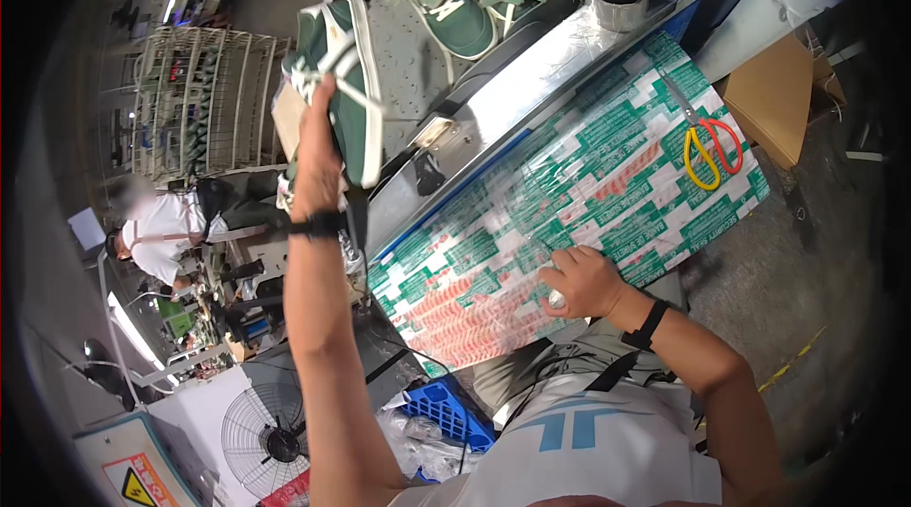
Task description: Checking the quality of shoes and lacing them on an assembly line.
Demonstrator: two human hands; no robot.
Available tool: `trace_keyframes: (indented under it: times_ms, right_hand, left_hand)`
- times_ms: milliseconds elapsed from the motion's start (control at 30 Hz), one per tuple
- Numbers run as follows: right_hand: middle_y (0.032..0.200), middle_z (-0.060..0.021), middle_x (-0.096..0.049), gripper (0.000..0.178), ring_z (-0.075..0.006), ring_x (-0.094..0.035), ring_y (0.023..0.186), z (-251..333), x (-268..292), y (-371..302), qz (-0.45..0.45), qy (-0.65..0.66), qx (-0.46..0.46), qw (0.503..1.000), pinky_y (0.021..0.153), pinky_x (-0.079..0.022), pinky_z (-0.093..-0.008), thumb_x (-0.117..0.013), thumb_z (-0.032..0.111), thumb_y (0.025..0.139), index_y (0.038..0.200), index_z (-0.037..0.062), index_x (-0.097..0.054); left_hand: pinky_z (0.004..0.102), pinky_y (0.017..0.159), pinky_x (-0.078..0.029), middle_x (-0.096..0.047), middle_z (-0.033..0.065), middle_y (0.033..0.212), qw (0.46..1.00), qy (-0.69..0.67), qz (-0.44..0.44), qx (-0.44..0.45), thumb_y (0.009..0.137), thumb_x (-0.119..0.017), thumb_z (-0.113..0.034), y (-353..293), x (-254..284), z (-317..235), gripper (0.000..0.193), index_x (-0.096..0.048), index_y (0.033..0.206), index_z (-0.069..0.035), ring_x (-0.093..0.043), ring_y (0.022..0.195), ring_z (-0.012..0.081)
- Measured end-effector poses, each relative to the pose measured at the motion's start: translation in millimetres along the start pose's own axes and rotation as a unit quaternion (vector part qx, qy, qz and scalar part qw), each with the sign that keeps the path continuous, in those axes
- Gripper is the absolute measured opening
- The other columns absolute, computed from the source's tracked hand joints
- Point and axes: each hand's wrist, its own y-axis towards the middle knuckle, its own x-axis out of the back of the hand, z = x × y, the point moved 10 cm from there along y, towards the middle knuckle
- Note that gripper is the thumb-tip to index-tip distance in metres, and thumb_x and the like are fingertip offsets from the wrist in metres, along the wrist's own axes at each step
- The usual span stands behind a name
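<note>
Stretched forward at the upper left, my left hand (pixel 318 151) is closed on a green sneaker (pixel 353 132) with white laces and a white sole. The sneaker is tilted up on its side next to a grey dotted surface; my fingers are by its laces and partly hidden. My right hand (pixel 586 284) rests near the front edge of the table (pixel 531 213), which is covered with green, white and red printed tape. Its fingers are curled, and a small pale bit shows at the fingertips, too small to name. Scissors (pixel 702 151) with one yellow and one red handle lie at the table's right.
Behind the table runs a shiny metal ledge (pixel 503 94). Another green sneaker (pixel 455 23) and several green shoe pieces sit beyond it. Cardboard (pixel 773 94) stands at the right, a fan (pixel 280 441) and blue crate (pixel 451 412) at lower left. A person (pixel 171 232) works at the far left.
</note>
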Motion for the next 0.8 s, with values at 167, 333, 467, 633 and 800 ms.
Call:
trace_keyframes:
  times_ms: [167,333,467,633,800]
  right_hand:
    - [0.091,-0.0082,-0.059,0.032,-0.0285,-0.064,0.085,2,2,-2,-0.021,0.017,0.008,1.000,0.077,-0.055,-0.0409,-0.083,0.036,0.078,0.095,0.0126,-0.071]
    - [0.093,-0.0094,-0.057,0.032,-0.0294,-0.064,0.086,5,1,-3,-0.030,-0.022,0.009,0.999,0.078,-0.056,-0.0419,-0.083,0.036,0.078,0.093,0.0109,-0.070]
    - [0.093,-0.0096,-0.057,0.034,-0.0294,-0.064,0.086,7,-1,-3,-0.027,-0.023,0.005,0.999,0.078,-0.055,-0.0419,-0.081,0.038,0.080,0.098,0.0099,-0.073]
    - [0.096,-0.0095,-0.056,0.038,-0.0294,-0.064,0.086,4,-4,-5,-0.027,-0.042,-0.004,0.999,0.076,-0.054,-0.0431,-0.084,0.040,0.077,0.101,0.0112,-0.075]
    - [0.111,-0.0134,-0.058,0.047,-0.0333,-0.063,0.102,2,-7,2,0.037,-0.049,-0.051,0.997,0.088,-0.054,-0.0466,-0.086,0.041,0.079,0.112,0.0087,-0.076]
  left_hand:
    - [0.0295,0.092,-0.052,-0.071,0.0049,0.125,0.995,0.013,-0.094,0.011,0.102,-0.078,-0.039,-165,34,84,0.046,-0.070,0.131,-0.004,-0.064,0.112,0.0137]
    - [0.0339,0.093,-0.059,-0.074,0.0053,0.122,0.995,0.006,-0.039,-0.089,0.093,-0.090,-0.019,-204,19,114,0.053,-0.065,0.137,-0.003,-0.072,0.104,0.0155]
    - [0.0409,0.096,-0.058,-0.074,0.0045,0.120,0.995,-0.053,-0.076,-0.047,0.095,-0.089,-0.030,-196,25,128,0.051,-0.065,0.131,-0.003,-0.071,0.106,0.0169]
    - [0.0429,0.098,-0.056,-0.073,0.0036,0.126,0.987,-0.127,-0.026,-0.093,0.100,-0.082,-0.040,-208,15,117,0.052,-0.064,0.136,-0.006,-0.070,0.113,0.0186]
    - [0.0369,0.093,-0.056,-0.073,0.0007,0.123,0.983,-0.153,-0.062,-0.079,0.100,-0.082,-0.038,-214,26,132,0.049,-0.064,0.137,-0.010,-0.070,0.110,0.0154]
